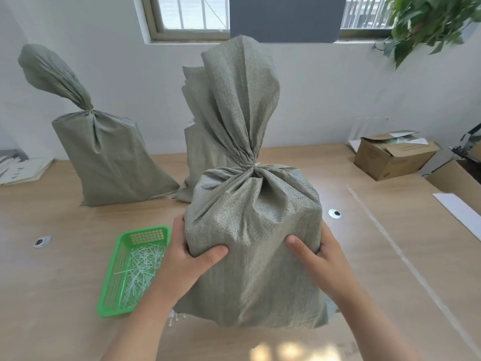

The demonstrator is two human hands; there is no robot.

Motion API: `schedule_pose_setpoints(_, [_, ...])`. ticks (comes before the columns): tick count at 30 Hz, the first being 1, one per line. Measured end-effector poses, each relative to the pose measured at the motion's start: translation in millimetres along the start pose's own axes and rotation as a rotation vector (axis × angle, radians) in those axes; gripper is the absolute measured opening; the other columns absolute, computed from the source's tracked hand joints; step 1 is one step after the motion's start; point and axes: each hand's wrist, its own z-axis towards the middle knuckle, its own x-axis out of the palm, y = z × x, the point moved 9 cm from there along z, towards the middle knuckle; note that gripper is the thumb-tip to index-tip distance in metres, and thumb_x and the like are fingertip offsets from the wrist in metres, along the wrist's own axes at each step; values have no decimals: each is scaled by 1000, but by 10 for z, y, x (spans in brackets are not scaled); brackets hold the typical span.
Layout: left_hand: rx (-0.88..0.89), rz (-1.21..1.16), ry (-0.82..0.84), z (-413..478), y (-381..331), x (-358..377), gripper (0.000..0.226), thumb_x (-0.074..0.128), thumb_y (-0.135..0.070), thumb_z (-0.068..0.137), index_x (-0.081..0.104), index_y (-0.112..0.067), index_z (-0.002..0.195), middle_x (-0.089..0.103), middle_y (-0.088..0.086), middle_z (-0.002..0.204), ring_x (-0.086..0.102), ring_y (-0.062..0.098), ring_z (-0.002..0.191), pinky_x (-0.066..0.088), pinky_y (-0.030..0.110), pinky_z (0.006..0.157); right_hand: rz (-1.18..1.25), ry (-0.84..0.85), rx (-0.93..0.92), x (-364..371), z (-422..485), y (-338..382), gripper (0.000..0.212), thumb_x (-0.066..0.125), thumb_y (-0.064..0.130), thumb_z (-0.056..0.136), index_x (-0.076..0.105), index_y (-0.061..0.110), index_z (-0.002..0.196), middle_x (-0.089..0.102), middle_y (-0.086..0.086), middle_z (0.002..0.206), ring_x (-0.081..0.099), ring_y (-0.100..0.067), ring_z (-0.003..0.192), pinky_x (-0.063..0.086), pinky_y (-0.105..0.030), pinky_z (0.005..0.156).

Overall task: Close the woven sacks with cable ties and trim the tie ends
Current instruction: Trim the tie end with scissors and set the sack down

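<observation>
A grey-green woven sack (256, 246) stands upright in front of me on the wooden table (65, 256). Its neck is gathered and cinched by a pale cable tie (256, 165). My left hand (188, 252) grips the sack's left side, thumb on the front. My right hand (318, 254) grips its right side in the same way. A second tied sack (109, 157) stands at the back left. Behind the near sack a third sack (197, 152) shows with its top loose. A green plastic basket (112, 290) with several white cable ties lies left of my left hand.
An open cardboard box (390, 157) sits at the back right, a white sheet (458, 209) at the right edge. Papers (23, 170) lie at the far left. Two cable grommets (42, 241) (334, 213) are set in the tabletop. A plant (429, 19) hangs top right.
</observation>
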Motion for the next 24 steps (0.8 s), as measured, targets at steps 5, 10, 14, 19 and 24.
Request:
schedule_pose_setpoints(5, [-17,-10,-66,24,9,799,87,86,-43,48,48,-36,126,69,-21,110,66,-7,100,53,13,76,27,53,25,-736,146,-252,58,72,57,73,58,36,125,67,10,119,65,-10,112,55,-46,92])
schedule_pose_setpoints(10, [-44,-9,-61,130,56,1618,84,87,-43,52,47,-41,126,68,-23,113,65,-4,106,52,13,79,8,97,24,-1475,321,-374,44,69,47,78,59,35,119,69,11,113,66,-6,105,53,-26,80])
schedule_pose_setpoints(14, [-69,6,-43,255,156,2019,88,89,-42,55,46,-40,132,65,-18,122,62,1,114,52,17,84,9,85,61,-1878,442,-571,43,72,41,78,61,36,119,69,10,117,66,-8,109,53,-35,86])
schedule_pose_setpoints(19, [-68,53,13,602,323,2393,87,90,-43,58,47,-40,133,64,-14,128,61,7,120,54,33,96,25,15,135,-2219,587,-829,42,77,25,81,62,30,120,73,9,112,69,-9,105,55,-38,86])
schedule_pose_setpoints(24, [-60,63,65,997,483,2717,87,93,-46,58,47,-42,132,61,-10,132,60,9,123,52,48,103,-15,-44,194,-2543,837,-1011,44,77,19,79,62,31,119,74,10,108,70,-9,101,55,-39,87])
